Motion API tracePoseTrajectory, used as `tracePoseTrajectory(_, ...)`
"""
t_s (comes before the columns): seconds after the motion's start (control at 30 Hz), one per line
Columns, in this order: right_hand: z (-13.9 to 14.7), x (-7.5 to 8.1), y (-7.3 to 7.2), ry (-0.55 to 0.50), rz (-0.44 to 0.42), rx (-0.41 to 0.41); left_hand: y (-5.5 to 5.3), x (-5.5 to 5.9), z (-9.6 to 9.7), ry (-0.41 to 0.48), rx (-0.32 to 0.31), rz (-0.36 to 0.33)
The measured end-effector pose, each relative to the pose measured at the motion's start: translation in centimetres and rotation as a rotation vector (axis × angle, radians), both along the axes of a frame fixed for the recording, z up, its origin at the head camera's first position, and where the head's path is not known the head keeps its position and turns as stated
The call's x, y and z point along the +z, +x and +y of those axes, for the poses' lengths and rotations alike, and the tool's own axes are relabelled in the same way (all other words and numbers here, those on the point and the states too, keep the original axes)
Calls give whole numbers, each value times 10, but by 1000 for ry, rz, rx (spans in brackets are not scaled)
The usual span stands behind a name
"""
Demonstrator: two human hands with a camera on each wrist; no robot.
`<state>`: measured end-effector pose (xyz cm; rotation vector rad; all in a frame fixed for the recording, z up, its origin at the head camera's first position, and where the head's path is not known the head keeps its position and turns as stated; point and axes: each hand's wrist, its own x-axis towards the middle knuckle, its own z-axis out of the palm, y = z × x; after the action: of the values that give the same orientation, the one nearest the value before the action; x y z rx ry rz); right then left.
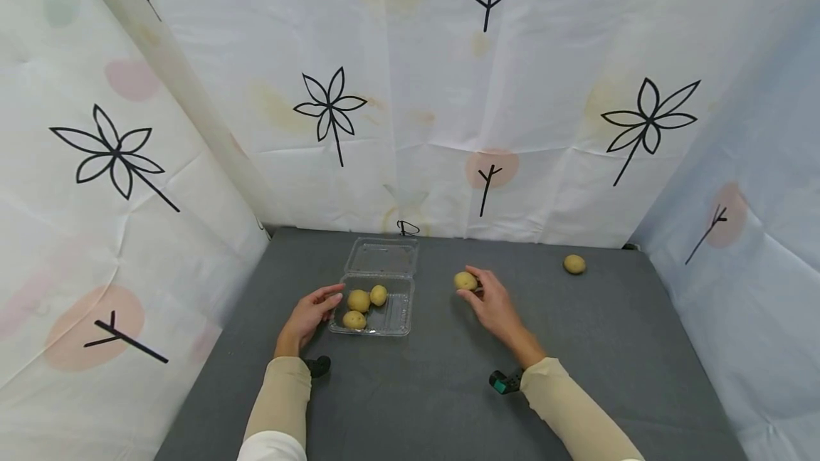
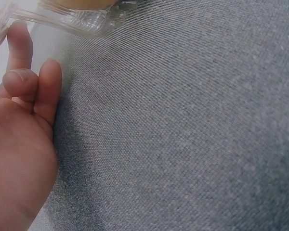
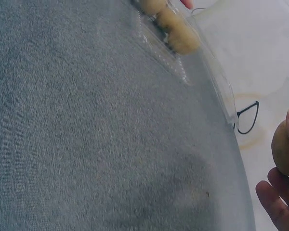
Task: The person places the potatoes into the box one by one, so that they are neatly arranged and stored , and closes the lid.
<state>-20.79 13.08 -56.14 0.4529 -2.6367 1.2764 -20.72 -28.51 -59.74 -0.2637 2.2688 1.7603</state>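
Observation:
A clear plastic clamshell container [image 1: 400,319] stands left of centre with its lid [image 1: 382,257] folded back. Three small potatoes [image 1: 359,301] lie inside it, toward its left side. My left hand [image 1: 307,317] is at the container's left edge, fingertips right at the rim and fingers loosely extended; the left wrist view shows the palm [image 2: 19,159] beside the plastic corner. Between thumb and fingers my right hand [image 1: 496,304] pinches another potato [image 1: 465,281], to the right of the container. That potato [image 3: 283,149] appears at the right edge of the right wrist view.
One more potato [image 1: 574,264] lies at the back right of the grey table [image 1: 423,404]. White patterned curtains [image 1: 423,105] hang behind and along both sides of the table. A small black loop [image 1: 407,228] shows at the back edge behind the lid.

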Motion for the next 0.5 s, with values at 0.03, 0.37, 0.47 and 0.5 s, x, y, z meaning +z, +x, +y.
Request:
tracePoseTrajectory(0.03, -1, 0, 0, 3, 5, 5, 0, 0, 0, 3, 1, -1)
tracePoseTrajectory(0.37, -16, 3, 3, 6, -5, 70, 0, 0, 2, -7, 7, 4)
tracePoseTrajectory(0.47, -21, 4, 5, 7, -6, 85, 1, 1, 2, -2, 6, 5)
tracePoseTrajectory(0.5, -23, 4, 6, 6, -6, 89, 1, 2, 2, -1, 7, 6)
